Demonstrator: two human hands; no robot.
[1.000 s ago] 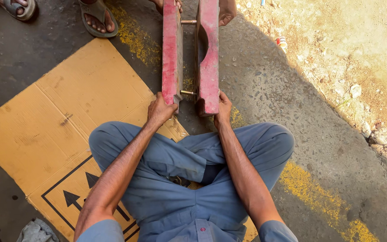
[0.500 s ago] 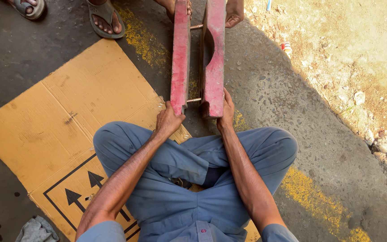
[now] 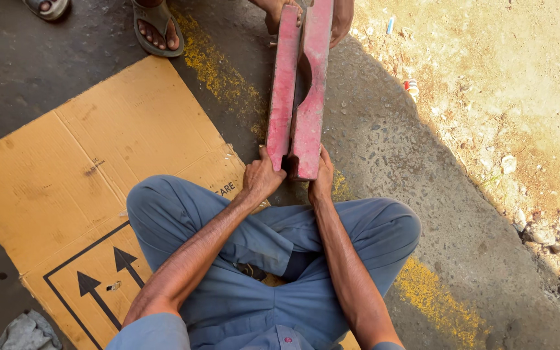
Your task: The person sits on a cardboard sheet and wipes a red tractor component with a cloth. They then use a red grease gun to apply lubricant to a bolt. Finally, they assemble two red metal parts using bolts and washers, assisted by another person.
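Head view, looking down: a person in blue work clothes sits cross-legged on a flattened brown cardboard sheet [image 3: 98,168] laid over dark concrete floor [image 3: 409,181]. Two long, worn red-painted metal bars [image 3: 296,91], each with a curved notch on its inner face, lie side by side on the concrete just beyond the fingertips. The left hand [image 3: 260,178] is clenched around the near end of the left bar, and the right hand [image 3: 322,178] grasps the near end of the right bar, thumbs toward the seam. At the far ends, another person's hands [image 3: 341,19] hold the same bars, and sandalled feet [image 3: 157,29] stand beyond the cardboard. A grey rag [image 3: 27,332] lies behind the left elbow. The bars look heavy, rigid and rough-edged, likely best gripped at the ends, clear of the pinching inner faces. Compared with half a second ago, the bars have closed together; the gap and cross rod no longer show.
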